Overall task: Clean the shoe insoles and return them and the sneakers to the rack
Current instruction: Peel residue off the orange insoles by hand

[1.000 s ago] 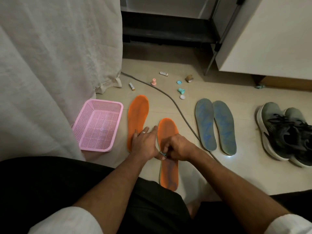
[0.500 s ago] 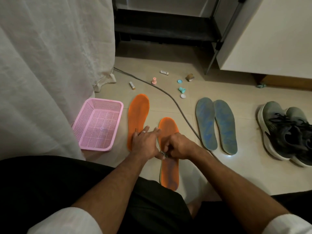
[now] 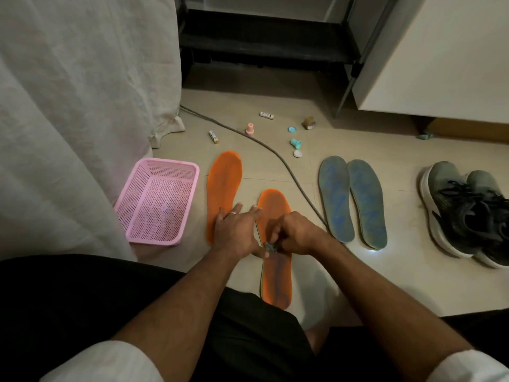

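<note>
1. Pink basket (image 3: 158, 204) sits on the floor well left of both hands; not needed for this step.
2. Far orange insole (image 3: 223, 188) lies flat, its near end under the left hand (image 3: 237, 230). Left hand is spread, fingers straight, palm down, bridging this insole and the near orange insole (image 3: 276, 252). Forearm comes in low from bottom-left.
3. Near orange insole lies lengthwise under both hands, heel toward the person's lap. It's the one being worked.
4. Right hand (image 3: 296, 234) has fingers curled, pinching a small teal-grey tool (image 3: 269, 247) against the insole's left edge; can't tell what the tool is. Wrist bent inward, forearm from bottom-right.
5. To do it well, I'd say: keep the left palm pinning the foam flat, use short strokes along the edge, light pressure so the foam doesn't buckle.
6. Blue insoles (image 3: 352, 199) lie side by side right of the right hand; grey sneakers (image 3: 465, 210) further right, apart. Cable (image 3: 289, 172) runs between the orange and blue pairs.
</note>
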